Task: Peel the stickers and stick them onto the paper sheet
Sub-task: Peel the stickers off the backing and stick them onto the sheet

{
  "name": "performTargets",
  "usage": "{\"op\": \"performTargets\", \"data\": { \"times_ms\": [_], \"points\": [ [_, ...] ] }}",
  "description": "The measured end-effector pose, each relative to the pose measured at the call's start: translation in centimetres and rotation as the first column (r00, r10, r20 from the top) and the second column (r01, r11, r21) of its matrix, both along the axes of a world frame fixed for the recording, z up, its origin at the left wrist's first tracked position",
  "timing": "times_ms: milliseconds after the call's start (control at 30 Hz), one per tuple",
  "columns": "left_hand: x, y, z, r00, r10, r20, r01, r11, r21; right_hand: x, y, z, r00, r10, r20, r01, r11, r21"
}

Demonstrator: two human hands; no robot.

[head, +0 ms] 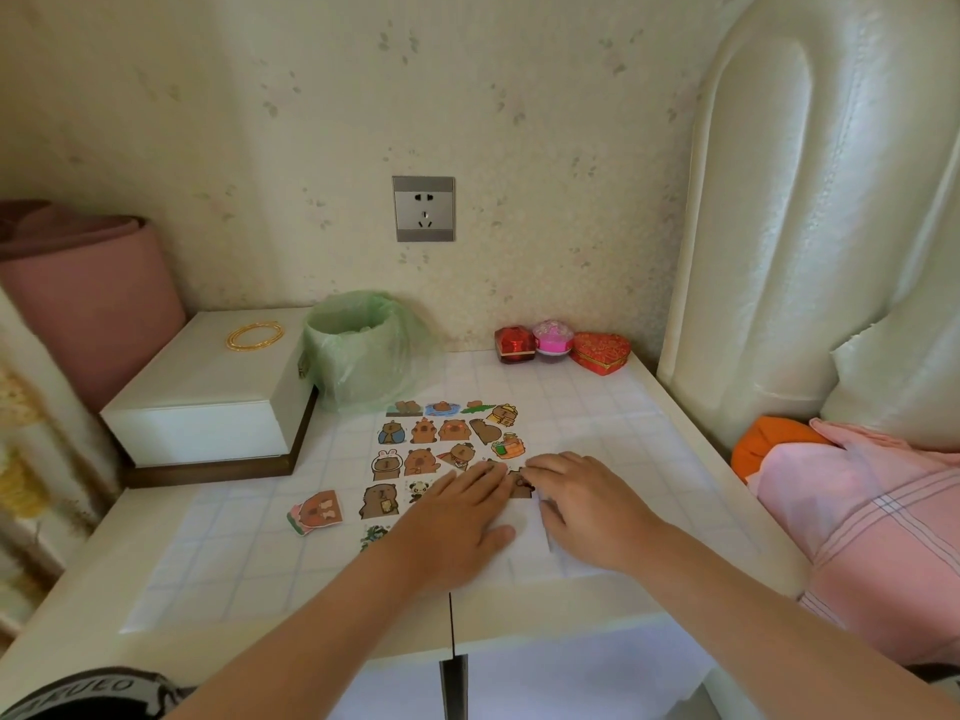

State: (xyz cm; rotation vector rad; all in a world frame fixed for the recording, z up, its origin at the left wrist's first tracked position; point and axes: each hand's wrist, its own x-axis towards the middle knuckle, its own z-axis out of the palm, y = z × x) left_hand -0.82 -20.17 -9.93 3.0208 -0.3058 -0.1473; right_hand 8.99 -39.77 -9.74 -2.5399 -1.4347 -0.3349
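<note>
Both hands were down on the table (701, 439) here, working over the paper sheet (522, 537) that lay flat on the checked cover in the middle. The left hand (457, 517) lay spread, fingers straight and flat on the sheet, their tips touching a brown sticker (519, 485) at the sheet's right side. The right hand (587, 506) came in from the other side, fingers loosely bent with the tips at that same sticker's edge; whether they pinched it or only pressed could not be told. Rows of stuck stickers (426, 431) covered the sheet beyond the hands. A small loose pile of stickers (314, 511) sat just left of the sheet. Further back stood a green-bagged bin (363, 350) beside a white box (208, 392).
</note>
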Motion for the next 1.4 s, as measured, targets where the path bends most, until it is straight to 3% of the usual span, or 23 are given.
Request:
{"op": "performTargets", "data": {
  "times_ms": [267, 533, 767, 933, 1067, 1167, 1233, 1400],
  "points": [
    [0.1, -0.6, -0.2, 0.998, 0.047, -0.031, -0.046, 0.998, 0.042, -1.3, -1.5, -0.2, 0.99, 0.045, 0.13, -0.038, 0.998, -0.057],
    [-0.1, -0.6, -0.6, 1.0, 0.025, -0.019, -0.025, 1.0, 0.007, -0.9, -1.4, -0.3, 0.994, -0.043, -0.103, 0.047, 0.998, 0.034],
    [0.4, -0.7, -0.2, 0.997, 0.046, -0.063, -0.05, 0.997, -0.052, -0.4, -0.9, -0.5, 0.998, -0.056, -0.005, 0.055, 0.998, -0.03],
    [0.8, -0.9, 0.5, 0.991, 0.063, -0.118, -0.093, 0.958, -0.273, -0.1, -0.2, -0.1, 0.997, -0.07, -0.02, 0.069, 0.997, -0.036],
    [0.7, -0.8, 1.1, 0.988, 0.138, -0.072, -0.156, 0.85, -0.504, 0.0, 1.0, 0.2, 0.992, -0.127, -0.025, 0.127, 0.992, -0.019],
    [0.4, -0.5, 0.8, 0.994, 0.098, -0.039, -0.104, 0.966, -0.236, -0.4, 1.4, 0.1, 0.991, -0.132, 0.016, 0.133, 0.988, -0.085],
    [0.2, -0.3, 0.4, 0.998, 0.06, -0.037, -0.062, 0.996, -0.06, -0.3, 1.3, 0.0, 0.992, -0.123, 0.036, 0.127, 0.98, -0.152],
    [0.4, -0.3, 0.1, 0.998, 0.066, -0.002, -0.066, 0.998, -0.007, 0.3, 0.9, 0.2, 0.991, -0.13, 0.01, 0.131, 0.983, -0.131]
  ]
}}
